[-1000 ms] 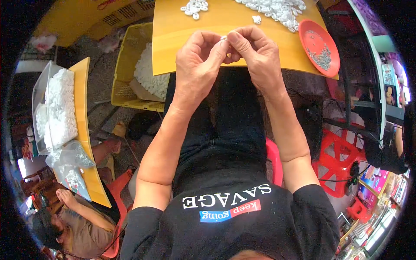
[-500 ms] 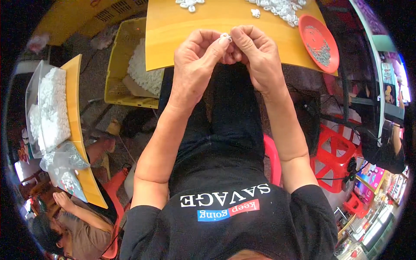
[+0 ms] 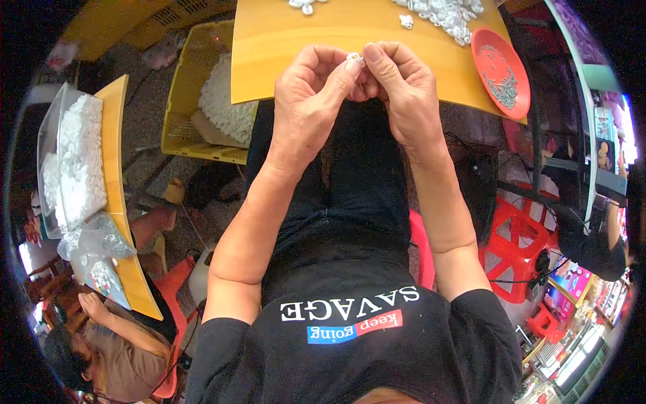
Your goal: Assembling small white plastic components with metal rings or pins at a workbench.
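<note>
My left hand (image 3: 311, 94) pinches a small white plastic piece with a hole (image 3: 354, 58) between thumb and forefinger. Thumb and fingers of my right hand (image 3: 402, 84) close together at the right side of that same piece; whether they hold a separate small part is hidden. Both hands meet over the near edge of a yellow wooden table (image 3: 289, 40). Beyond them on the tabletop is a loose pile of similar white pieces (image 3: 444, 15), with one stray piece (image 3: 406, 21) nearer. To the right sits a red plate (image 3: 486, 47) holding small metal pins (image 3: 503, 87).
Left of my legs stands a yellow crate (image 3: 171, 128) with many white pieces. Further left, another table (image 3: 114, 155) bears a clear bin (image 3: 50, 168) of white parts and a plastic bag (image 3: 101, 242). A co-worker (image 3: 121, 350) sits there. Red stools (image 3: 515, 242) stand at right.
My hands keep their pinch on the white piece, almost in place. The surroundings have shifted slightly in the picture as my head moved a little.
</note>
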`<state>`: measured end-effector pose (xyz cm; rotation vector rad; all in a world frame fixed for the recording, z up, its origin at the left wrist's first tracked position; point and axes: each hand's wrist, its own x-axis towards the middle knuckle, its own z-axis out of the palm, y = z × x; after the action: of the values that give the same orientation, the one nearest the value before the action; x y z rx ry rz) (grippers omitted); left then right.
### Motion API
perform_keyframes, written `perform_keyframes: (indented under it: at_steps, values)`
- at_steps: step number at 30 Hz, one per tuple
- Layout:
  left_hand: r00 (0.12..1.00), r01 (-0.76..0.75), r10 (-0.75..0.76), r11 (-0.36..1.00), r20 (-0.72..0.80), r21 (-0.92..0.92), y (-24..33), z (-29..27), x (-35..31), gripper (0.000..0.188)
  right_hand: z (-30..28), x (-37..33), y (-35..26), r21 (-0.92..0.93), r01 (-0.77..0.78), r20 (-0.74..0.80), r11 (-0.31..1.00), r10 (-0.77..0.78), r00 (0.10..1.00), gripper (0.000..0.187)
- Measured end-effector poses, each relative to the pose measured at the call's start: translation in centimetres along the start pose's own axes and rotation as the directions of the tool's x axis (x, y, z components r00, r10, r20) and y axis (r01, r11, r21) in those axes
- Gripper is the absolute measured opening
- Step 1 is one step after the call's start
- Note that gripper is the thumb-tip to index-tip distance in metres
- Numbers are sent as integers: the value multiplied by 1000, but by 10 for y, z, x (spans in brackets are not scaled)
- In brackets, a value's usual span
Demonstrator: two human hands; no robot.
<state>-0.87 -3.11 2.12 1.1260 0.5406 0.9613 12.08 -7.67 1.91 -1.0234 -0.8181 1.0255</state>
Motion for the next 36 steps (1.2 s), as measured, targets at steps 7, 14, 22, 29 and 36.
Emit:
perform_keyframes:
  at_steps: [7,14,22,29,36]
  values:
    - [999,-30,33,996,-39,80,-1,1,0,13,4,-2,1,-95,64,-54,993,-69,996,20]
    - [998,-28,36,992,-60,124,-4,1,-1,14,4,-3,6,-146,41,-81,988,-53,995,19]
    - [994,38,-36,999,-103,24,-27,-12,5,14,3,1,20,-142,-26,-134,989,7,991,20]
    - [995,89,-90,995,-31,-40,-18,-15,4,15,-8,2,5,-238,-6,-4,971,5,1000,22]
    - [998,55,-56,998,-32,-39,-10,-10,3,15,0,1,11,-115,35,-35,993,-40,999,22]
